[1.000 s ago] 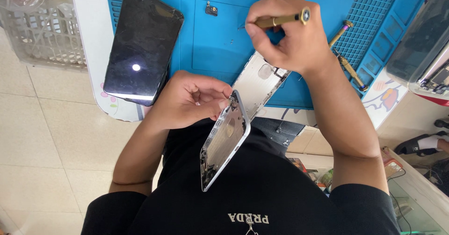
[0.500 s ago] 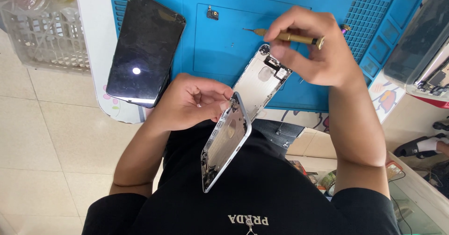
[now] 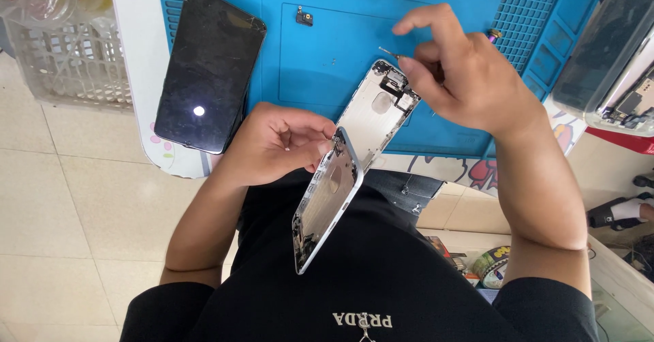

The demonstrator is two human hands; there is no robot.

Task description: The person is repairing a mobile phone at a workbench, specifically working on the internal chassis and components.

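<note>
The left hand [image 3: 272, 144] grips the lifted screen panel [image 3: 327, 202] of an opened phone by its edge, tilting it up over the person's lap. The right hand [image 3: 463, 76] pinches a thin screwdriver [image 3: 390, 54] just above the phone body [image 3: 378, 110], which lies on the blue mat [image 3: 327, 42]. A dark cracked phone [image 3: 208, 69] rests at the left, with a white basket [image 3: 65, 63] beyond it.
</note>
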